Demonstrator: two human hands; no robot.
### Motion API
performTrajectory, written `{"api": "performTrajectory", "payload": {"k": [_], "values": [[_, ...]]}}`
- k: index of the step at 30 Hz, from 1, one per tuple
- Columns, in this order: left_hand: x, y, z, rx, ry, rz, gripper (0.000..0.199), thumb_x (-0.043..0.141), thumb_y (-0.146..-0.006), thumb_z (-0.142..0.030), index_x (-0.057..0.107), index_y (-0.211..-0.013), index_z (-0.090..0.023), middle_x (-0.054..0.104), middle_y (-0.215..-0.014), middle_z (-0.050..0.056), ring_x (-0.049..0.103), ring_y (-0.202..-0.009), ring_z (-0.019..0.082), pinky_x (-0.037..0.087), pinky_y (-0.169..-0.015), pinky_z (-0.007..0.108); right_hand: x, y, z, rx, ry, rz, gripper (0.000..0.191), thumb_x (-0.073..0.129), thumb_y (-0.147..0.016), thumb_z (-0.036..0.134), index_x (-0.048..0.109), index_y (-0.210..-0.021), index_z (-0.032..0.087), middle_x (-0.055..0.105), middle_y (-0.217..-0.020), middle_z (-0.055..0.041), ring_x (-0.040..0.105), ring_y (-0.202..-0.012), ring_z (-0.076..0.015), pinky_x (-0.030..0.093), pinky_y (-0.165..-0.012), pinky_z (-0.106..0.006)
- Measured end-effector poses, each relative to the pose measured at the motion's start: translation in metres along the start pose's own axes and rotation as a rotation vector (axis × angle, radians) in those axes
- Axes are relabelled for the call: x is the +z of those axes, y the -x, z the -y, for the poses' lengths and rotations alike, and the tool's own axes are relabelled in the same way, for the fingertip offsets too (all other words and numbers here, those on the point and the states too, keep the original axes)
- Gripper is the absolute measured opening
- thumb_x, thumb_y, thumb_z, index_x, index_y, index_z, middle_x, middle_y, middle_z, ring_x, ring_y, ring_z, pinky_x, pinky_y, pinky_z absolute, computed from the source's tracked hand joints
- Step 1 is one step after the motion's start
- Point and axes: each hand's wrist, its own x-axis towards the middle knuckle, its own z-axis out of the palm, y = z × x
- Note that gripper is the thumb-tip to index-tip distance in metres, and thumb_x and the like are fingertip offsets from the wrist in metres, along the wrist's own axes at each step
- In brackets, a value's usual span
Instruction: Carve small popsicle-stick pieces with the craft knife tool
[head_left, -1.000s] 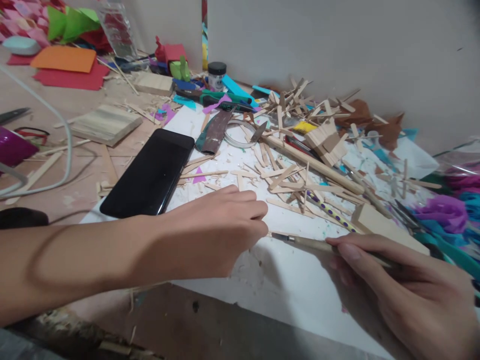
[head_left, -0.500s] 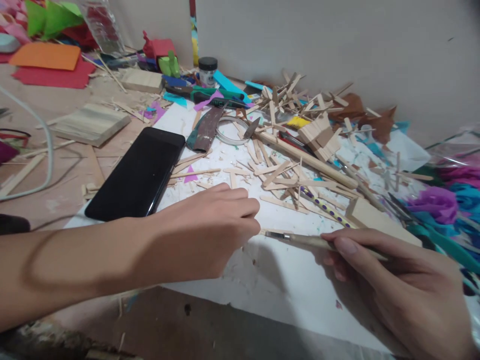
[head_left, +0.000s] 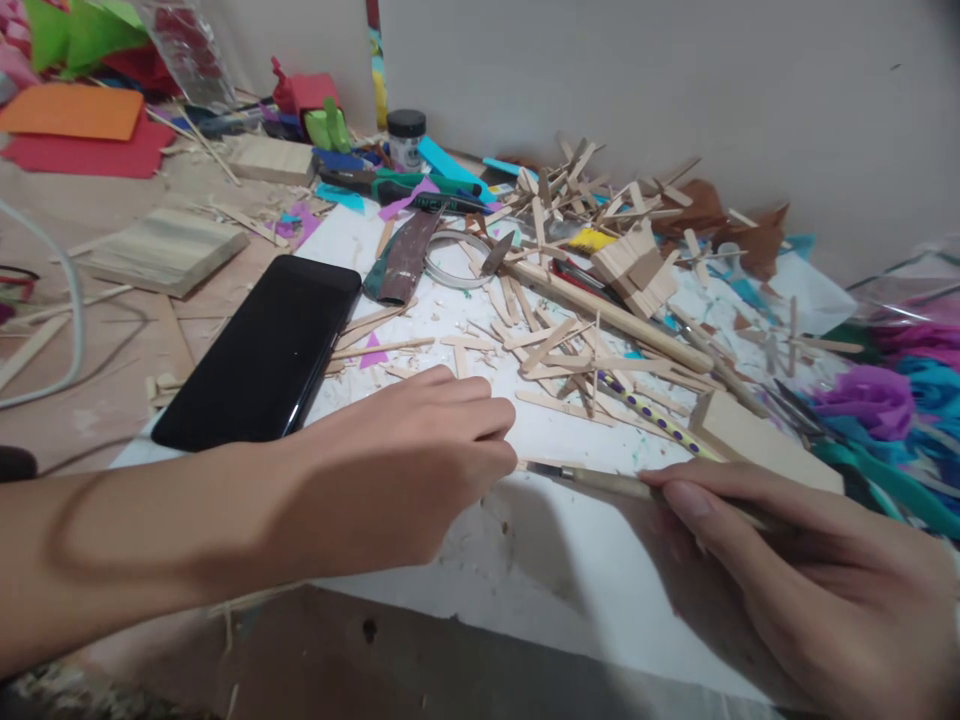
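Note:
My left hand (head_left: 442,460) is closed and rests on the white paper (head_left: 480,590), the back of the hand up. At its thumb side the tip of a thin pale wooden stick shows; the fingers hide the rest. Between thumb and fingers, my right hand (head_left: 780,570) grips a craft knife (head_left: 611,482) with a slim wooden handle and a short metal blade. The knife lies nearly level, its blade touching or just beside the stick at my left fingertips. A black phone (head_left: 259,350) lies beyond my left forearm.
Loose craft sticks (head_left: 555,350), a wooden dowel (head_left: 615,315), a tape ring (head_left: 457,262) and a wooden block (head_left: 757,440) lie behind my hands. Scissors with teal handles (head_left: 892,485) are at right. A white cable (head_left: 75,300) curves at left. The table's front edge is close.
The view has shifted slightly, so the things on the table sit a little further left. Both hands keep nearly the same pose, the knife blade still at my left fingertips.

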Motion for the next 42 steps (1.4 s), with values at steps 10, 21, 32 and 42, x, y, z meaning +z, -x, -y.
{"api": "performTrajectory", "payload": {"k": [10, 21, 32, 42], "values": [[-0.002, 0.001, 0.001, 0.014, 0.02, 0.005, 0.023, 0.061, -0.079, 0.002, 0.065, -0.088, -0.019, 0.061, -0.094, 0.003, 0.05, -0.083, 0.022, 0.035, -0.076, 0.039, -0.021, -0.024, 0.013, -0.255, 0.215, 0.153, 0.029, 0.081, -0.085, 0.062, 0.087, -0.08, 0.034, 0.081, -0.071, -0.0033, 0.068, -0.056, -0.0221, 0.055, -0.05, -0.031], [0.001, 0.003, 0.003, 0.006, 0.024, 0.001, 0.02, 0.062, -0.084, -0.002, 0.067, -0.092, -0.019, 0.061, -0.094, 0.003, 0.051, -0.084, 0.023, 0.034, -0.076, 0.041, -0.025, -0.034, 0.012, -0.316, 0.249, 0.208, 0.032, 0.079, -0.086, 0.063, 0.086, -0.082, 0.031, 0.076, -0.069, -0.0051, 0.063, -0.05, -0.0195, 0.046, -0.039, -0.027], [0.001, 0.002, 0.005, -0.008, 0.049, 0.015, 0.018, 0.065, -0.087, -0.005, 0.071, -0.096, -0.02, 0.064, -0.098, 0.004, 0.054, -0.09, 0.023, 0.036, -0.075, 0.04, -0.018, -0.05, 0.047, -0.579, 0.342, 0.378, 0.031, 0.07, -0.099, 0.054, 0.082, -0.08, 0.033, 0.078, -0.067, -0.0007, 0.066, -0.05, -0.0188, 0.046, -0.043, -0.027], [0.003, 0.003, -0.003, -0.011, 0.001, -0.011, 0.022, 0.061, -0.083, 0.002, 0.071, -0.091, -0.017, 0.062, -0.095, 0.006, 0.052, -0.087, 0.024, 0.037, -0.071, 0.039, -0.019, -0.039, 0.033, -0.322, 0.131, 0.379, 0.034, 0.075, -0.094, 0.056, 0.088, -0.08, 0.028, 0.078, -0.062, -0.0042, 0.065, -0.043, -0.0181, 0.05, -0.039, -0.025]]}}
